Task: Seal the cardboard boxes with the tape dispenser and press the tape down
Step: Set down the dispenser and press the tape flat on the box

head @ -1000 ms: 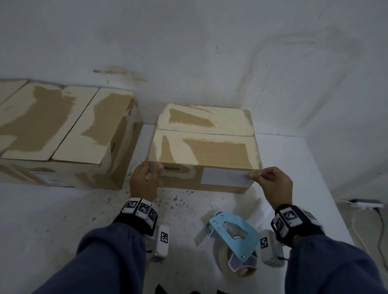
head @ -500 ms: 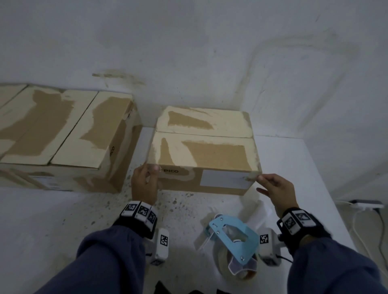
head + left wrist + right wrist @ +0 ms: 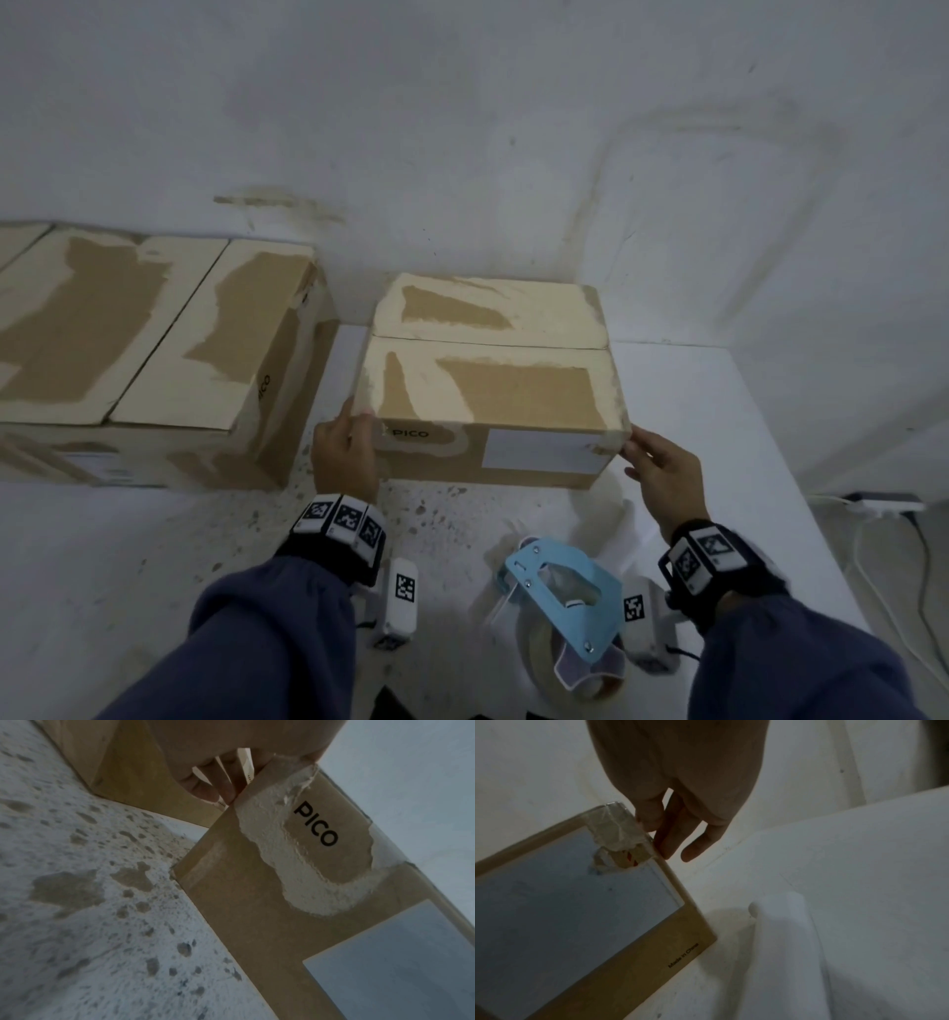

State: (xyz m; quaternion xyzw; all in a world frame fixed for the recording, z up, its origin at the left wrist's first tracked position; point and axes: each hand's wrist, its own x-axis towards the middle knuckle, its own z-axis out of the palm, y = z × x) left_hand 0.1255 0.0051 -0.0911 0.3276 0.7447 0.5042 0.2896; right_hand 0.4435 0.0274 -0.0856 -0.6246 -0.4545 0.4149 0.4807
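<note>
A small cardboard box (image 3: 503, 385) marked PICO stands mid-table with both top flaps down, and I see no tape along the seam (image 3: 488, 343) between them. My left hand (image 3: 344, 452) grips its near-left corner, thumb at the top edge and fingers curled round the left side (image 3: 205, 787). My right hand (image 3: 662, 473) has nearly straight fingers (image 3: 672, 833) that touch the near-right corner, beside a crumpled scrap of old clear tape (image 3: 618, 829). The blue tape dispenser (image 3: 560, 586) lies on the table in front of the box, between my wrists, with neither hand on it.
A larger cardboard box (image 3: 154, 334) sits close to the left of the small one, a narrow gap between them. The white table (image 3: 719, 437) is stained near my left hand and ends at the right, where a power strip and cables (image 3: 883, 501) lie below. A wall stands directly behind.
My right hand let go of its pinch at the label's top corner, slid right to the box's corner and straightened its fingers. My left hand kept its grip.
</note>
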